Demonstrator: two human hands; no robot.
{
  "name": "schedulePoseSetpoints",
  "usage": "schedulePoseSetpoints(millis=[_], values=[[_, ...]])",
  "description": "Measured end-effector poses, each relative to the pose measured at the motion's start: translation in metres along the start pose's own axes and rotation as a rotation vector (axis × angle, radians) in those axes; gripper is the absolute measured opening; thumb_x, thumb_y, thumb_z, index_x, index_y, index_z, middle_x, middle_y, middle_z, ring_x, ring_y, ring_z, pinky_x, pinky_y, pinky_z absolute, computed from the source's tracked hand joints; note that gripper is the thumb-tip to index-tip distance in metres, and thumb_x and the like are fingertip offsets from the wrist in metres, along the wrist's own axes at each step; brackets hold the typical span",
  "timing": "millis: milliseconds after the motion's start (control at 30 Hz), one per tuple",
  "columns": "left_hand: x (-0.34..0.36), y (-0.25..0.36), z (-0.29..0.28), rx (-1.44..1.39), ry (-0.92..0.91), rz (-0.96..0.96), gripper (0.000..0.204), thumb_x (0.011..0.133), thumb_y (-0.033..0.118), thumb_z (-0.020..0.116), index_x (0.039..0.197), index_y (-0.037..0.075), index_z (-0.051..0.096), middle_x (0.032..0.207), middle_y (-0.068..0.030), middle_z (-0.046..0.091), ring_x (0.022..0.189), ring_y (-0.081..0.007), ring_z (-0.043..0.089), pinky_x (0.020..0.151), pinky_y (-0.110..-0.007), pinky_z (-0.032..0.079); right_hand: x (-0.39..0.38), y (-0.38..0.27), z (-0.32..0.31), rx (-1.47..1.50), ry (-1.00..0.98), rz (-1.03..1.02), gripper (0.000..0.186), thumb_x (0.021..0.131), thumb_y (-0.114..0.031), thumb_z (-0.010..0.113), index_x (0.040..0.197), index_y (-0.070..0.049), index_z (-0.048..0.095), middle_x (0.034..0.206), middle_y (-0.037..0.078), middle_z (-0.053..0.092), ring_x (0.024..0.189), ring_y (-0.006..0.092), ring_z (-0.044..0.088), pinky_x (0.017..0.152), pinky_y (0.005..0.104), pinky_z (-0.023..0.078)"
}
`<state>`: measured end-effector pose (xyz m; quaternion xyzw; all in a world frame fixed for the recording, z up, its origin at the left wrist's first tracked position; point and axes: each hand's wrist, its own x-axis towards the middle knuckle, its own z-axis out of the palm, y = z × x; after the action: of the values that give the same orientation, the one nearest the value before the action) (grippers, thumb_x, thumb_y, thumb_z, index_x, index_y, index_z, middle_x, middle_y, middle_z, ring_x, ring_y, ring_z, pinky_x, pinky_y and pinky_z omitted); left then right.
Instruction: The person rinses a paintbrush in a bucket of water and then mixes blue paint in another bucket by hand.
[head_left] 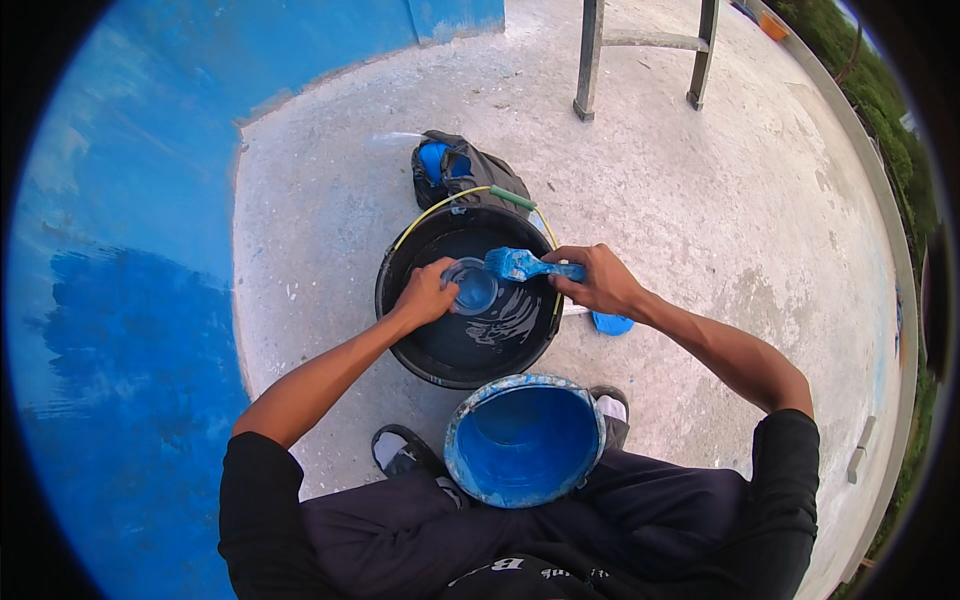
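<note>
My left hand (428, 292) grips a small clear plastic cup (474, 287) by its side, over the black bucket (430, 355). In my right hand (598, 278) is the handle of a paintbrush (520, 265), coated in blue paint. Its bristles point left, close beside the cup's rim; whether they touch cannot be told. Dark liquid with ripples lies in the black bucket, whose yellow wire handle (440, 203) has a green grip. Nearer to me, between my legs, a paint-smeared bucket (524, 440) has a bright blue inside.
A black plastic bag (480, 170) with blue inside sits behind the black bucket. Ladder legs (590, 70) stand on the concrete floor (720, 230) farther back. Along the left runs a blue wall (130, 200) with a darker painted patch. A blue round object (612, 324) lies under my right wrist.
</note>
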<state>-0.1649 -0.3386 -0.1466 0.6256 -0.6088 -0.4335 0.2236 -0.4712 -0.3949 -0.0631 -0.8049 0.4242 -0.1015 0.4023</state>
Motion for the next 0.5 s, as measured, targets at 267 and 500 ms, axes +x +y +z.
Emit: schedulePoseSetpoints(millis=[267, 500], values=[[0.001, -0.01, 0.007, 0.166, -0.034, 0.019, 0.032, 0.083, 0.013, 0.059, 0.111, -0.001, 0.065, 0.086, -0.0265, 0.07, 0.088, -0.0431, 0.069, 0.084, -0.048, 0.055, -0.003, -0.003, -0.002, -0.01, -0.006, -0.041, 0.036, 0.086, -0.021, 0.067, 0.116, -0.002, 0.068, 0.09, 0.023, 0.072, 0.08, 0.0347, 0.072, 0.077, 0.0406, 0.056], [0.0, -0.013, 0.01, 0.293, -0.01, 0.044, 0.033, 0.084, 0.013, 0.057, 0.112, -0.001, 0.066, 0.086, -0.0288, 0.069, 0.087, -0.045, 0.068, 0.084, -0.05, 0.054, -0.003, -0.004, 0.001, -0.007, -0.009, -0.103, 0.034, 0.086, -0.02, 0.067, 0.116, -0.003, 0.068, 0.091, 0.022, 0.072, 0.083, 0.0362, 0.071, 0.078, 0.0416, 0.055]])
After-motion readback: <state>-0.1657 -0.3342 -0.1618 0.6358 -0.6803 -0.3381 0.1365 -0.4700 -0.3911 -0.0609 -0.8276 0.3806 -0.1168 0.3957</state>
